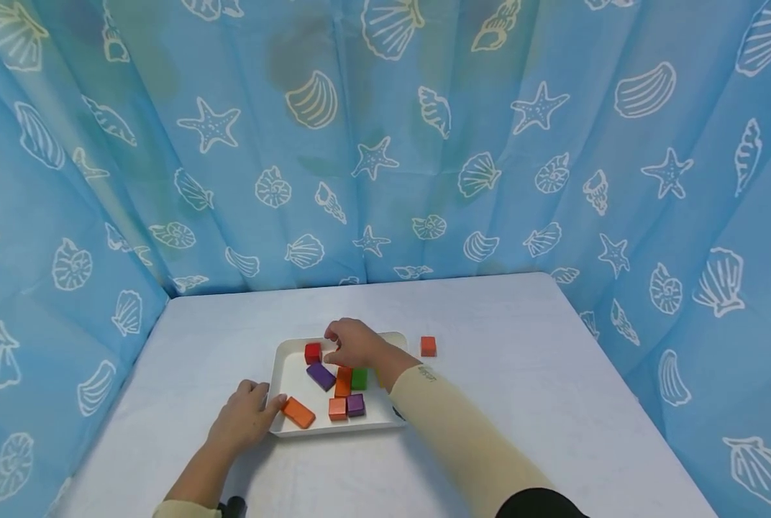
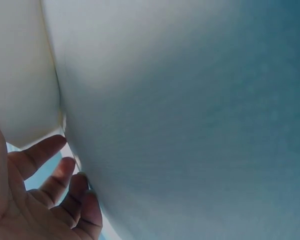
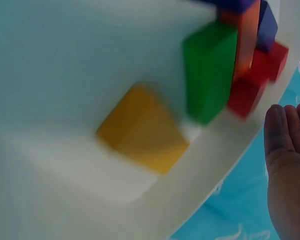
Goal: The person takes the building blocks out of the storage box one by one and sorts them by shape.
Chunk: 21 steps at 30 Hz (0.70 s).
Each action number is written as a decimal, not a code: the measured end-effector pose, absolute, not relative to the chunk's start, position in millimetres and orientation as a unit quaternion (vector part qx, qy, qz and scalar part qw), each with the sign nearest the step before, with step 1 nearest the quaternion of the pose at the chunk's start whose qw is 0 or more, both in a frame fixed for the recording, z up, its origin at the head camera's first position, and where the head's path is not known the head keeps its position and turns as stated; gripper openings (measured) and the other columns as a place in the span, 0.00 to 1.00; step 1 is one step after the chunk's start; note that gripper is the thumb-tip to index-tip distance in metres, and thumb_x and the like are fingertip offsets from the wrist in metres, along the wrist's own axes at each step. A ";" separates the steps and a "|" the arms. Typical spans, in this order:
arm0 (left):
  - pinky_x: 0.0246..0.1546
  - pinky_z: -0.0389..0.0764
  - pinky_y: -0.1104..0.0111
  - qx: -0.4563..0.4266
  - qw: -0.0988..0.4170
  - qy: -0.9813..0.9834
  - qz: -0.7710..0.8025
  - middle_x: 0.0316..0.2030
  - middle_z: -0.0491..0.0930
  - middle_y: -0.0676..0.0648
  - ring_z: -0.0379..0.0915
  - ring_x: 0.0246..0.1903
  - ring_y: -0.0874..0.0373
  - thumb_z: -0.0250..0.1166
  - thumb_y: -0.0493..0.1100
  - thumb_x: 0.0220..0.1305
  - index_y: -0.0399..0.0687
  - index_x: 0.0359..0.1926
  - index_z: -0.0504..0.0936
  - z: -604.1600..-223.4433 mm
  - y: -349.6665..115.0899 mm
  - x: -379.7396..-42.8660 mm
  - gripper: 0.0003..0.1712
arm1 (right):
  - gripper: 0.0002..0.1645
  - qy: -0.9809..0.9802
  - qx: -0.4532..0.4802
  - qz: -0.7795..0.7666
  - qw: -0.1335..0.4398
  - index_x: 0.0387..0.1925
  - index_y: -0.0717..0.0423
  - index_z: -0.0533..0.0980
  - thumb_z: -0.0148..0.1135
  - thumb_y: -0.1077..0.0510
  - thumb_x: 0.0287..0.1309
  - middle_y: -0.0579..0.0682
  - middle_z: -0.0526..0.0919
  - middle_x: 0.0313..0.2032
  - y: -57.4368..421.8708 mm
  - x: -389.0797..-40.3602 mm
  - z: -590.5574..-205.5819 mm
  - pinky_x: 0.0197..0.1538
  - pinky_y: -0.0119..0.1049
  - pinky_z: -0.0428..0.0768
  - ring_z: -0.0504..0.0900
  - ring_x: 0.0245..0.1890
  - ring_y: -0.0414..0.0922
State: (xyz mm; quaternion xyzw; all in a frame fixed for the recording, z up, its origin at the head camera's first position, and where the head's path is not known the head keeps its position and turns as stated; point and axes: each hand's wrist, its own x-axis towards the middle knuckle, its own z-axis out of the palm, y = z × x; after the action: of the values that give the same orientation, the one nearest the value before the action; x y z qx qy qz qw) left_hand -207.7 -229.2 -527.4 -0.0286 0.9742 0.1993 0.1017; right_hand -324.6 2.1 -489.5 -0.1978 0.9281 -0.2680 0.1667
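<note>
A white tray (image 1: 321,430) holds several coloured blocks. My left hand (image 1: 243,417) rests at its left side, thumb by an orange block (image 1: 298,413); the left wrist view has its fingers loosely bent against the white cloth. Over the tray's far part reaches my right hand (image 1: 359,344), fingers toward a red block (image 1: 312,353) with nothing visible between them. A purple block (image 1: 321,376), an upright-lying orange block (image 1: 343,383) and a green block (image 1: 359,379) cluster below it. Nearer stand an orange-red cube (image 1: 337,409) and a purple cube (image 1: 355,404). In the right wrist view, a yellow block (image 3: 152,132) lies by the tray wall.
An orange-red cube (image 1: 428,346) sits on the white-covered table (image 1: 521,374), outside the tray to the right. Blue curtains (image 1: 372,194) with shell and starfish prints hang behind the table and along both sides.
</note>
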 end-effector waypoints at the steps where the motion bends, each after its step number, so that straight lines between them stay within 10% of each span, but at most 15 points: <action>1: 0.59 0.79 0.37 -0.031 0.103 0.974 0.200 0.61 0.73 0.30 0.75 0.58 0.33 0.59 0.63 0.79 0.29 0.69 0.75 -528.1 -229.5 -208.3 0.41 | 0.25 0.930 -0.200 -0.261 0.168 0.61 0.51 0.80 0.76 0.50 0.67 0.46 0.83 0.51 -4.4 -324.7 -492.2 0.57 0.35 0.84 0.80 0.49 0.42; 21: 0.61 0.78 0.36 -0.035 0.103 0.975 0.193 0.63 0.72 0.28 0.74 0.60 0.31 0.58 0.65 0.79 0.29 0.70 0.74 -529.5 -228.9 -208.3 0.43 | 0.23 0.962 -0.186 -0.139 0.144 0.64 0.49 0.81 0.71 0.48 0.72 0.47 0.81 0.50 -41.9 -311.1 -502.1 0.58 0.35 0.82 0.77 0.45 0.43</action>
State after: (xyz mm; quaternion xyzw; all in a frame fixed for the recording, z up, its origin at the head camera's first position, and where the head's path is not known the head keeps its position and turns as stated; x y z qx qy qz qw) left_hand -208.3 -228.9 -529.5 -0.0345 0.9753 0.1926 0.1026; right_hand -311.1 -41.9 -502.1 -0.1861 0.9621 -0.1386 0.1435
